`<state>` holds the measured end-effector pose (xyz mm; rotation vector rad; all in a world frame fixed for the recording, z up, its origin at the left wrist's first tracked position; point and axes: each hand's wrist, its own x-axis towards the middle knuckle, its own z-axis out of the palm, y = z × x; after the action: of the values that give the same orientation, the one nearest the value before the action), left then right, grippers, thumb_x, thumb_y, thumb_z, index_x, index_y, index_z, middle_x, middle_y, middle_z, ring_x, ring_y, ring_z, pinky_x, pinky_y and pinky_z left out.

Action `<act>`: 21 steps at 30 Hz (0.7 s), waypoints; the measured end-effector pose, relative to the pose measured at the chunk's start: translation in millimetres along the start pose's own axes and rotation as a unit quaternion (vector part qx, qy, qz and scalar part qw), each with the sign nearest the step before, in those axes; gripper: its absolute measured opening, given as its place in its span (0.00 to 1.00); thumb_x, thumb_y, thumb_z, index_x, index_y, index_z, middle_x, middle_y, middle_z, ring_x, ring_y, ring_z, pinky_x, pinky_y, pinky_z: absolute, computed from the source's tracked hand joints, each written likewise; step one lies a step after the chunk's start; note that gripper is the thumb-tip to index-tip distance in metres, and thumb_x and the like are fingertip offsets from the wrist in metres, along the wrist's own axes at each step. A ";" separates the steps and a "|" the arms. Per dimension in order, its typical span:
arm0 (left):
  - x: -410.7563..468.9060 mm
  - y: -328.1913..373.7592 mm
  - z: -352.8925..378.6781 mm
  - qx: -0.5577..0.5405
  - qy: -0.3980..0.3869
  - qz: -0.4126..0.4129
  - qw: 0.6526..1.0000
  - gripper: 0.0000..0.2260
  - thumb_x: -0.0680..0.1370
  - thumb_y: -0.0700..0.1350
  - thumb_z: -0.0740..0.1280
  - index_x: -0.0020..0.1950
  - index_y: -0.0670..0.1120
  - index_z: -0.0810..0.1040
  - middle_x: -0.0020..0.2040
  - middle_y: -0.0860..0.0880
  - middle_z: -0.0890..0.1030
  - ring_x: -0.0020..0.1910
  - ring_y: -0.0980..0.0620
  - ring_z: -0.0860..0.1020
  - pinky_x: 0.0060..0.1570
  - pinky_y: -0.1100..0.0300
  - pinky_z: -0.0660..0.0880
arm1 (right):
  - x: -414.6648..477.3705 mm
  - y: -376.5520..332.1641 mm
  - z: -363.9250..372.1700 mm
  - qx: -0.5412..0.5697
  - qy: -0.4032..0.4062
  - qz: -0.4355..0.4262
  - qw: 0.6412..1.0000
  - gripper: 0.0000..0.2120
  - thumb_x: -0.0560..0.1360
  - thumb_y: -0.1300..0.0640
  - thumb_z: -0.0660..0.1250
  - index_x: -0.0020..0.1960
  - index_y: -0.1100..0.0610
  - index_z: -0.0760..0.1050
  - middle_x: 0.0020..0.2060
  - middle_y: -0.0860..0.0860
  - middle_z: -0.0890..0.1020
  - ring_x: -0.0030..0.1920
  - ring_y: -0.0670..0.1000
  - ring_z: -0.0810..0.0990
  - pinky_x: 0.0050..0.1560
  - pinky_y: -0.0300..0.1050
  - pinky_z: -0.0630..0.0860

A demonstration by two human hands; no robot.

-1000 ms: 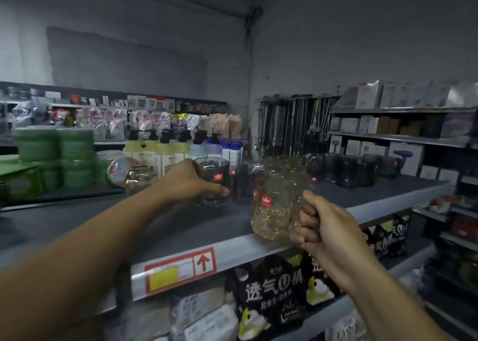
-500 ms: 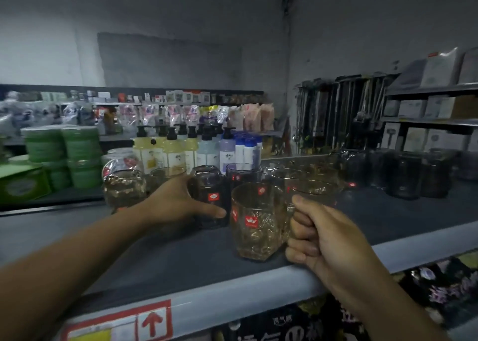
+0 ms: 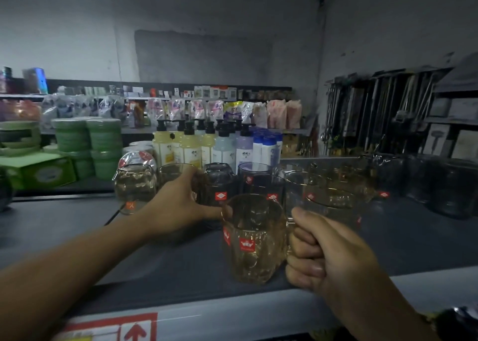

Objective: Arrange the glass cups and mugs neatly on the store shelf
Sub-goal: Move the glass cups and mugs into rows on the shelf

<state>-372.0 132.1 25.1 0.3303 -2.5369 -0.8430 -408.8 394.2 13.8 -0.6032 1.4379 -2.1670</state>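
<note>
As the left hand (image 3: 176,206) clasps a smoky glass cup (image 3: 222,181), the right hand (image 3: 328,258) grips an amber handled glass mug (image 3: 252,245) at the cup's 5 o'clock.

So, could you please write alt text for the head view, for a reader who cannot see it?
A person's right hand grips the handle of an amber glass mug at the front of a grey store shelf, while the left hand holds a dark glass cup among other glassware. Pump bottles and green tubs stand behind.

Right hand (image 3: 333,258) gripping amber mug (image 3: 252,239) by handle, left hand (image 3: 176,208) holding dark glass (image 3: 219,185)
</note>
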 end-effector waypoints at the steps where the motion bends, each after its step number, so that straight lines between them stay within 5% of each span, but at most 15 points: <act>1: -0.2 0.0 0.7 0.001 0.004 0.005 1.000 0.42 0.55 0.71 0.78 0.63 0.55 0.71 0.54 0.56 0.84 0.50 0.58 0.82 0.51 0.59 0.78 | -0.3 0.3 -0.1 0.004 -0.001 -0.001 1.000 0.18 0.67 0.50 0.69 0.27 0.53 0.63 0.24 0.50 0.57 0.20 0.46 0.55 0.22 0.37 0.60; 7: -3.1 7.6 -1.2 0.064 0.004 0.030 0.997 0.42 0.60 0.69 0.76 0.68 0.51 0.70 0.50 0.62 0.79 0.44 0.64 0.78 0.38 0.74 0.71 | -1.2 -0.5 -0.6 0.017 0.000 0.001 1.000 0.18 0.68 0.50 0.68 0.27 0.54 0.63 0.24 0.50 0.58 0.19 0.46 0.56 0.22 0.38 0.61; 10: -12.2 17.1 -12.5 0.138 0.047 0.069 0.987 0.44 0.66 0.74 0.66 0.73 0.47 0.68 0.53 0.54 0.81 0.43 0.61 0.79 0.44 0.66 0.74 | -0.9 -1.3 -0.3 0.030 0.006 0.007 1.000 0.19 0.70 0.51 0.68 0.27 0.53 0.63 0.24 0.49 0.59 0.19 0.45 0.56 0.21 0.38 0.61; 12: -22.3 28.6 -24.7 0.165 0.108 0.121 0.973 0.33 0.73 0.71 0.61 0.68 0.49 0.73 0.52 0.52 0.82 0.43 0.60 0.79 0.46 0.58 0.78 | 0.4 -2.1 -1.1 0.032 0.010 0.014 0.999 0.22 0.76 0.53 0.66 0.26 0.53 0.63 0.24 0.49 0.59 0.19 0.46 0.56 0.22 0.38 0.60; 15: -45.2 50.1 -38.8 0.095 0.080 0.178 0.976 0.22 0.78 0.68 0.58 0.61 0.55 0.78 0.50 0.58 0.83 0.47 0.61 0.81 0.47 0.57 0.81 | -0.4 -4.4 -2.3 0.029 -0.002 0.017 0.999 0.24 0.80 0.53 0.64 0.27 0.53 0.63 0.24 0.49 0.59 0.21 0.46 0.55 0.24 0.39 0.58; 19: -85.0 74.1 -21.3 -0.093 -0.059 0.152 0.982 0.25 0.70 0.74 0.65 0.63 0.63 0.78 0.57 0.57 0.84 0.53 0.55 0.84 0.51 0.52 0.83 | -12.4 -14.3 -9.1 0.036 -0.049 0.001 0.998 0.22 0.80 0.53 0.65 0.30 0.52 0.62 0.27 0.49 0.57 0.24 0.46 0.54 0.26 0.41 0.57; 21: -98.9 84.7 0.6 -0.130 -0.053 0.149 0.979 0.28 0.66 0.74 0.70 0.64 0.67 0.75 0.59 0.57 0.84 0.55 0.53 0.85 0.54 0.49 0.82 | -20.8 -23.7 -20.5 0.034 -0.082 -0.007 0.996 0.21 0.81 0.52 0.64 0.32 0.52 0.62 0.29 0.49 0.56 0.25 0.47 0.54 0.27 0.41 0.57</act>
<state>-293.1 234.0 43.5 -0.1792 -2.4457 -1.0765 -407.6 429.6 26.5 -0.7497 1.2733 -2.1150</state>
